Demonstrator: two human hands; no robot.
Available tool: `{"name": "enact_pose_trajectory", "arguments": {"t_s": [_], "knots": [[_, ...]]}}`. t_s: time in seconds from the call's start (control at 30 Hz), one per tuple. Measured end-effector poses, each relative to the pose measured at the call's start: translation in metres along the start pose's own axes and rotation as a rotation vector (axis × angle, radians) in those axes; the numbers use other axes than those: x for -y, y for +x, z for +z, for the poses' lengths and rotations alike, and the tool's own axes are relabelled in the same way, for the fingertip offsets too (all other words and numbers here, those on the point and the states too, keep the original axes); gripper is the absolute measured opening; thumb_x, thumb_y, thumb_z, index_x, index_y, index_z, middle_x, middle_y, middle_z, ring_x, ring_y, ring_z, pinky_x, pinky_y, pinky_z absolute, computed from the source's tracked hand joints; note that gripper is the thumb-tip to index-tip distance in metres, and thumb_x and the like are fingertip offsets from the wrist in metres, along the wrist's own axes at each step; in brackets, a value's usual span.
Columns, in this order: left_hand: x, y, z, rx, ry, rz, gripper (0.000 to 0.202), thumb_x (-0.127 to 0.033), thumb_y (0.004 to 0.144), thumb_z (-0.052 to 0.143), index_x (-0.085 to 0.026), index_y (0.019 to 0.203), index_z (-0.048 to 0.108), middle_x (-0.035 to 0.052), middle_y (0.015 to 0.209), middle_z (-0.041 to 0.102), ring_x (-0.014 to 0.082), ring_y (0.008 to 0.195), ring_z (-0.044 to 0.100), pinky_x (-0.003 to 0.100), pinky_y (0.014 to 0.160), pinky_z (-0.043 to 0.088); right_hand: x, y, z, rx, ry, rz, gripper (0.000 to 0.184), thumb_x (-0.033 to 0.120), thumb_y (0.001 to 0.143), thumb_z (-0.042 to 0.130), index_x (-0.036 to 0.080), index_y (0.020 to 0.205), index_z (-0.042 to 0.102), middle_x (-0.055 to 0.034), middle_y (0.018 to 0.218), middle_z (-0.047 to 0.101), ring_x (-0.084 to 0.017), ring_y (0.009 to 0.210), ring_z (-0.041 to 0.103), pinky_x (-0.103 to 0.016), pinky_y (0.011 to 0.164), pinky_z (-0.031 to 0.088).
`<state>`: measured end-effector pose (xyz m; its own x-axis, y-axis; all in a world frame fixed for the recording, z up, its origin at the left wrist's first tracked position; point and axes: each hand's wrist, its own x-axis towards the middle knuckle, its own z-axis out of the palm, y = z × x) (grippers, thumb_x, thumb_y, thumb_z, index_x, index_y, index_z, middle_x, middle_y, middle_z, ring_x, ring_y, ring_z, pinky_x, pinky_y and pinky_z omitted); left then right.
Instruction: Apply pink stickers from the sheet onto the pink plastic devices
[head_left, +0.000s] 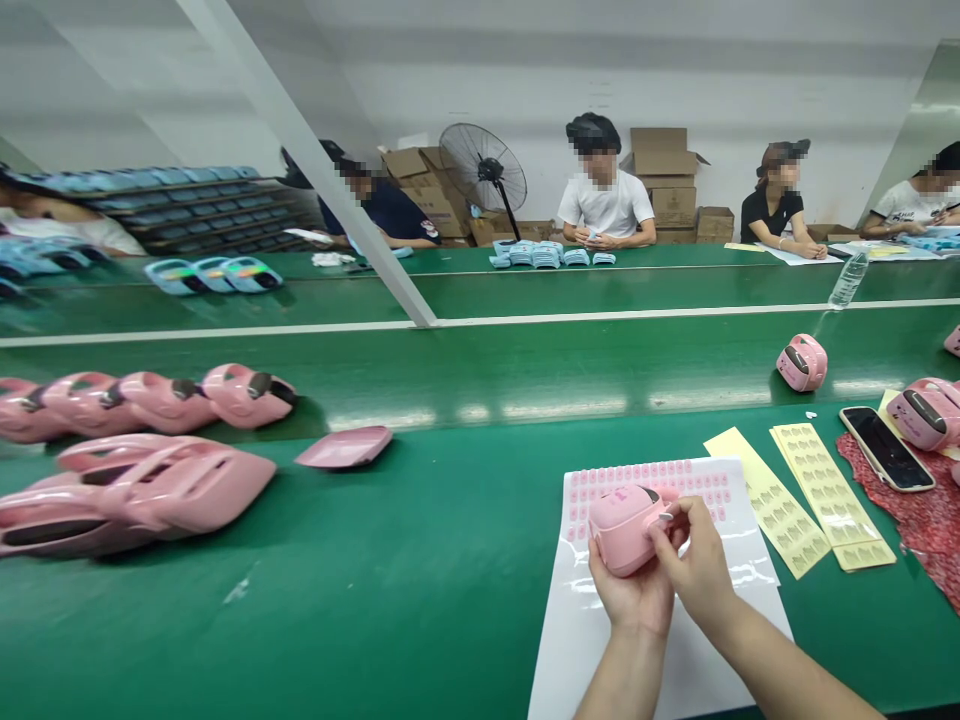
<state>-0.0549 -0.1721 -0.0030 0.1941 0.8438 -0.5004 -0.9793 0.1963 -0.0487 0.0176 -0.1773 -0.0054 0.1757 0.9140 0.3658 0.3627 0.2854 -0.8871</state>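
My left hand (637, 597) cups a pink rounded plastic case (622, 532) from below, fingers wrapped round it. Against the case's right side, the thumb and forefinger of my right hand (699, 560) are pinched together; a small pale spot shows at their tips, too small to name. Beneath both hands lies a white sheet (577, 640) with rows of small pink stickers (637, 470) along its top. Two kinds of yellow sticker sheets, one (772, 500) nearer and a stack (832, 495) beside it, lie to the right.
Pink casings (180, 485) lie at left, near a loose pink panel (346, 447). A phone (887, 448) rests on red bubble wrap (911, 510) at right. Another pink case (802, 362) and a bottle (849, 280) stand farther back. Several people sit across the green table (375, 600).
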Motion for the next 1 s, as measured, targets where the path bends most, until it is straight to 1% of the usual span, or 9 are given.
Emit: {"name": "enact_pose_trajectory", "arguments": {"t_s": [0.13,0.23,0.37,0.5,0.67,0.73,0.83,0.9,1.0], "knots": [[-0.003,0.000,0.000,0.008,-0.016,-0.024,0.042,-0.040,0.075,0.041,-0.009,0.099,0.059,0.0156,0.085,0.063,0.0255,0.077,0.062,0.039,0.076,0.050,0.008,0.006,-0.012,0.076,-0.277,-0.159,0.024,0.027,0.080,0.047,0.018,0.103,0.050,-0.0077,0.085,0.056,-0.020,0.068,0.058,-0.034,0.059,0.049],[-0.007,0.003,-0.002,0.049,-0.019,-0.002,0.040,-0.035,0.076,0.044,-0.012,0.106,0.056,0.0151,0.095,0.063,0.0279,0.090,0.061,0.036,0.074,0.052,0.007,0.010,-0.024,0.132,-0.339,-0.099,0.035,0.031,0.079,0.051,0.017,0.110,0.047,-0.0077,0.088,0.056,-0.015,0.052,0.053,-0.033,0.054,0.049],[-0.013,0.007,-0.006,0.091,-0.030,-0.006,0.048,-0.033,0.075,0.047,-0.010,0.118,0.048,0.0194,0.105,0.060,0.0323,0.101,0.057,0.037,0.073,0.052,0.003,0.016,-0.032,0.180,-0.194,0.037,0.038,0.034,0.079,0.051,0.018,0.112,0.042,-0.0056,0.090,0.054,-0.011,0.050,0.050,-0.031,0.056,0.050],[-0.011,0.002,-0.003,0.171,-0.011,-0.033,0.051,-0.030,0.078,0.044,-0.011,0.126,0.040,0.0170,0.102,0.062,0.0284,0.095,0.059,0.037,0.075,0.052,0.003,0.021,-0.028,0.145,-0.136,0.097,0.050,0.032,0.073,0.058,0.019,0.117,0.040,-0.0052,0.092,0.053,-0.015,0.063,0.053,-0.035,0.067,0.050],[-0.004,-0.007,0.008,0.026,-0.045,-0.021,0.044,-0.023,0.082,0.037,-0.013,0.125,0.042,0.0146,0.097,0.063,0.0201,0.076,0.062,0.032,0.068,0.053,0.001,0.024,-0.022,0.085,-0.140,0.107,0.057,0.029,0.065,0.066,0.020,0.116,0.043,-0.0050,0.091,0.051,-0.023,0.084,0.053,-0.040,0.077,0.045],[-0.006,-0.007,0.008,0.036,-0.026,-0.033,0.043,-0.025,0.082,0.039,-0.012,0.122,0.045,0.0149,0.097,0.063,0.0197,0.074,0.062,0.033,0.070,0.053,0.000,0.027,-0.027,0.068,-0.144,0.112,0.058,0.030,0.064,0.068,0.020,0.116,0.044,-0.0048,0.090,0.051,-0.023,0.085,0.053,-0.041,0.077,0.045],[-0.015,-0.005,0.001,0.119,0.090,-0.028,0.040,-0.034,0.080,0.048,-0.015,0.115,0.052,0.0144,0.099,0.064,0.0243,0.085,0.061,0.039,0.077,0.051,0.000,0.036,-0.043,0.038,-0.081,0.180,0.052,0.036,0.066,0.066,0.020,0.112,0.047,-0.0036,0.089,0.051,-0.018,0.070,0.052,-0.039,0.071,0.046],[-0.023,-0.005,-0.005,0.161,0.237,0.034,0.044,-0.039,0.074,0.059,-0.020,0.114,0.054,0.0119,0.101,0.064,0.0276,0.093,0.060,0.043,0.081,0.049,0.004,0.043,-0.058,0.055,0.052,0.231,0.045,0.038,0.070,0.062,0.020,0.109,0.048,-0.0023,0.089,0.050,-0.012,0.058,0.049,-0.035,0.065,0.046],[-0.034,-0.009,-0.013,0.240,0.562,0.197,0.067,-0.032,0.058,0.077,-0.026,0.120,0.050,0.0094,0.104,0.063,0.0304,0.099,0.058,0.044,0.082,0.048,0.016,0.051,-0.074,0.176,0.312,0.254,0.043,0.035,0.072,0.062,0.022,0.109,0.047,-0.0014,0.091,0.050,-0.009,0.056,0.047,-0.029,0.058,0.045]]}}
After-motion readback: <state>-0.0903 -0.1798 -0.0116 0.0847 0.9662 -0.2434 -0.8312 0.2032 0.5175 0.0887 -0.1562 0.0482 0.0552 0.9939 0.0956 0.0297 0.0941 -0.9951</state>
